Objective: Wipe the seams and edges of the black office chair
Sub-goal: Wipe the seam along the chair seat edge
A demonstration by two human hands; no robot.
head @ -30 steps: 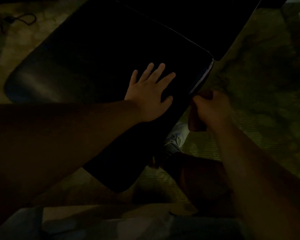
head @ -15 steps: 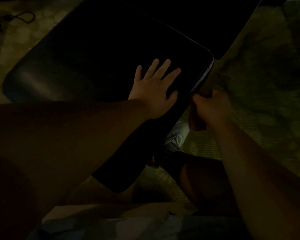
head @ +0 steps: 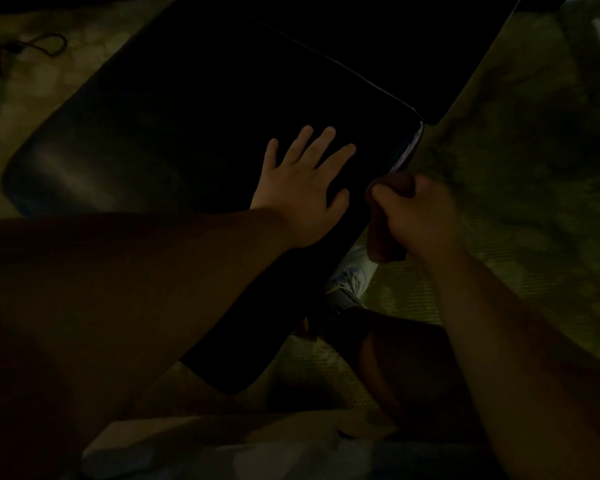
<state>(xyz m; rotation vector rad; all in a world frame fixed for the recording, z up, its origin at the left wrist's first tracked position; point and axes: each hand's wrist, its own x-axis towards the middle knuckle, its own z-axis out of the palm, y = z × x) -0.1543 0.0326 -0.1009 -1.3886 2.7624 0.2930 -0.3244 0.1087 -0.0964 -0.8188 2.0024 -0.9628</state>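
Observation:
The scene is very dark. The black office chair's seat (head: 160,126) fills the upper left, with its backrest (head: 413,46) beyond a seam at the top. My left hand (head: 303,188) lies flat on the seat, fingers spread. My right hand (head: 416,213) grips a dark reddish cloth (head: 383,244) and holds it against the seat's right edge, just below a pale strip of trim (head: 411,143) at the corner.
A greenish patterned carpet (head: 520,168) surrounds the chair. A black cable (head: 21,46) lies at the upper left. A pale shoe (head: 352,275) and my leg (head: 402,362) sit below the seat edge. Pale fabric (head: 222,448) lies along the bottom.
My left hand slid a little up and right across the seat. My right hand with the cloth stayed at the seat's right edge, shifting only slightly.

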